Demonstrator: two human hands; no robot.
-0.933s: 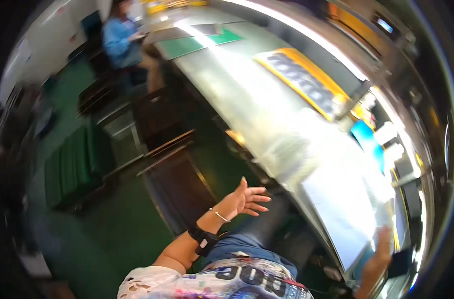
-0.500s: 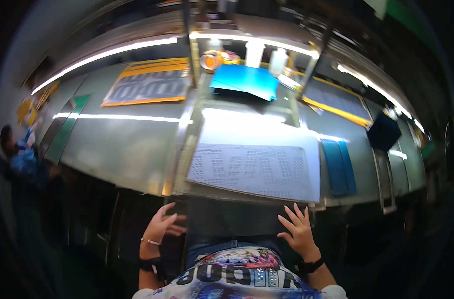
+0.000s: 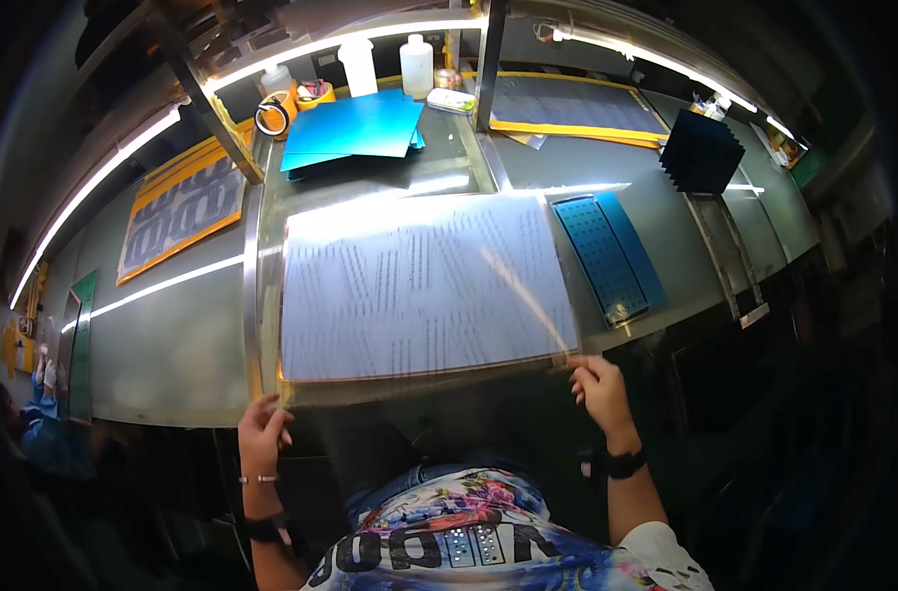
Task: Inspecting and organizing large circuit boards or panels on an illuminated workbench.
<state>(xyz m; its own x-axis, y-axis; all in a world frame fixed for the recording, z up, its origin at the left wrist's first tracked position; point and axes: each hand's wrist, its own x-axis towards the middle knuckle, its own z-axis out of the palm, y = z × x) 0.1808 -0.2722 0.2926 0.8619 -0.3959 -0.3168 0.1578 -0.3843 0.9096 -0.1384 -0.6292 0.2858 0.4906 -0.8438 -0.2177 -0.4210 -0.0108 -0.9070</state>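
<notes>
A large white panel [image 3: 409, 286] printed with rows of small dark marks lies in front of me, its near edge along the bench front. My left hand [image 3: 264, 438] is at its near left corner, thumb and fingers drawn together. At the near right corner, my right hand [image 3: 601, 394] is closed, with bent fingers touching or almost touching the edge. What either pinch holds is too small to make out. A pale, blurred streak [image 3: 523, 295] runs slantwise over the panel toward my right fingers; I cannot tell whether it is an object or a reflection.
Blue perforated plates [image 3: 606, 251] lie right of the panel. Beyond it are stacked blue sheets [image 3: 355, 128], orange tape rolls [image 3: 274, 115] and a white bottle [image 3: 416, 67]. Yellow-framed screens [image 3: 577, 103] lie farther back. A dark ridged block [image 3: 702, 153] stands right; a blue-clad person [image 3: 45, 424] sits far left.
My hands have moved outward from below the bench edge to the panel's near corners, and their spread fingers have closed. The view has swung right, and the printed pattern now covers the whole panel.
</notes>
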